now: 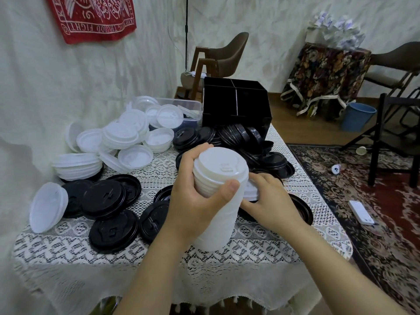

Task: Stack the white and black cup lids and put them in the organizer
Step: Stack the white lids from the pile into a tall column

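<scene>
Near the tabletop (261,246) centre, the left hand (193,196) wraps a tall stack of white lids (218,189), thumb pressed across its upper rims. The right hand (270,201) closes on one white lid (250,189) just beside it. Thin plastic: likely light, slippery, prone to toppling; grip mid-stack around the sides. The black organizer (236,103) stands far.

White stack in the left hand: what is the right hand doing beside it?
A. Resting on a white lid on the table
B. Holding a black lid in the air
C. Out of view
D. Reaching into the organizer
A: the right hand lies low on the table with a white lid under its fingers, next to the white stack gripped by the left hand.
</scene>
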Available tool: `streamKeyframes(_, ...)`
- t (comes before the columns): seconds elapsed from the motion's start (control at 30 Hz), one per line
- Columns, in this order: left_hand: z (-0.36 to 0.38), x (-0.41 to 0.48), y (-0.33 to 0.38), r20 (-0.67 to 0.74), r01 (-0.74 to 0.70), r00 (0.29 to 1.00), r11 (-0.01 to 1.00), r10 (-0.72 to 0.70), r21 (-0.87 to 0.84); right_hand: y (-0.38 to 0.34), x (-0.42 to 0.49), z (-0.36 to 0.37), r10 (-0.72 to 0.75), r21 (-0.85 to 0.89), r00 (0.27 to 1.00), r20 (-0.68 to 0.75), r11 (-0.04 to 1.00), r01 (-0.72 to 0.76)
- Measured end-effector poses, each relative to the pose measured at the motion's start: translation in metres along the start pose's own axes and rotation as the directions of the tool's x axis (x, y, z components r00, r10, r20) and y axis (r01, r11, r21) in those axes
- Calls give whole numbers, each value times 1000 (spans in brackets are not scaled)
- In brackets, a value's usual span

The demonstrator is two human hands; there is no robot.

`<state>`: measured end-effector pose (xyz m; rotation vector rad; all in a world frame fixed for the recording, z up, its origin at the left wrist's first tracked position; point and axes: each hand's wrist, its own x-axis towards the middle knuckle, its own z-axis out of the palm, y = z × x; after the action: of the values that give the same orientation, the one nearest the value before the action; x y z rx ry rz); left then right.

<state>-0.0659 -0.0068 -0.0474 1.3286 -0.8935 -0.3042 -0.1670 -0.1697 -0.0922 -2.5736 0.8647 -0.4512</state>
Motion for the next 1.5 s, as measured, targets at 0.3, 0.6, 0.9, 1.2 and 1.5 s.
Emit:
streamKeyframes(0.3, -2, 1, 0, 17, -1, 1000, 1000, 1, -6, -8, -1, -39, -141, 356, 961, -237, 908, 221)
streamKeyframes(0.6, -6, 2, 1, 56, 17, 998, 1000, -16, -13, -54, -1, -71, -397, 544, 876, -272, 688, 481)
streamKeyframes(0.9, -12, 6, 0, 106, 47, 994, 997, -41, -54, -66, 5, -60, -511, 590, 859, -35, 683, 430)
streamKeyframes(1.2, -15, 9, -4, 143, 89, 987, 993, -78, -71, -66, 5, -56, -501, 694, 865, 31, 634, 342)
streamKeyframes(1.5, -24, 5, 5, 247, 96, 967, 985, -57, -146, -67, 5, -51, -474, 729, 880, 0, 603, 325)
